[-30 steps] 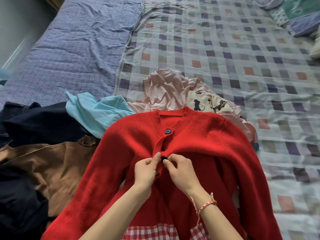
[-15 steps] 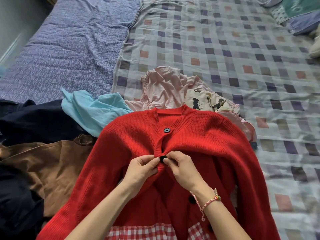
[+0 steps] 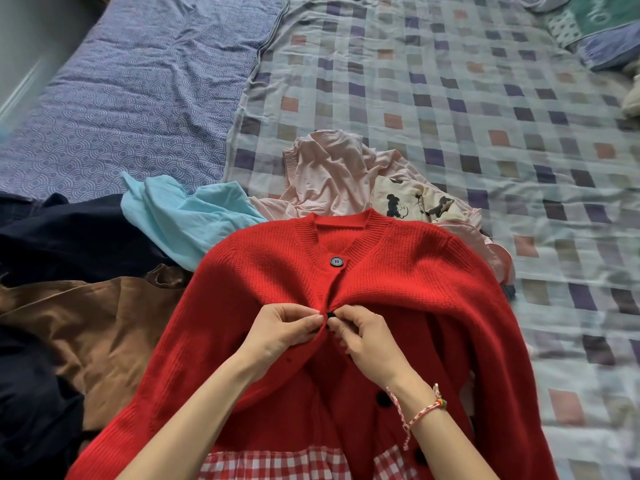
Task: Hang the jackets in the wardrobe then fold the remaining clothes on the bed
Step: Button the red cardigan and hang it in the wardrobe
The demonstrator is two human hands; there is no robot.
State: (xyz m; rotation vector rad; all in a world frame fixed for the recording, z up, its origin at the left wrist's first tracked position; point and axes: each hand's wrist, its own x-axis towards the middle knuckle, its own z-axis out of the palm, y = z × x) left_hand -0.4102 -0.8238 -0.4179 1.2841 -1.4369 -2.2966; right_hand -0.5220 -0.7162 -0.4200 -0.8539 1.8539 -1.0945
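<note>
Head | left hand pinches red cardigan placket | right hand pinches button

— What was the red cardigan made of?
— A ribbed, matt knit was seen; its top button looked like glossy plastic.
— And the brown garment?
— Smooth cloth with a slight sheen was noted; the checked sheet appeared crinkled and matt.

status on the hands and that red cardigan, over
Left hand and right hand pinch red knit cardigan at its second black button. Top black button fastened. Brown garment and pale blue cloth lie alongside, clear of the hands.
</note>
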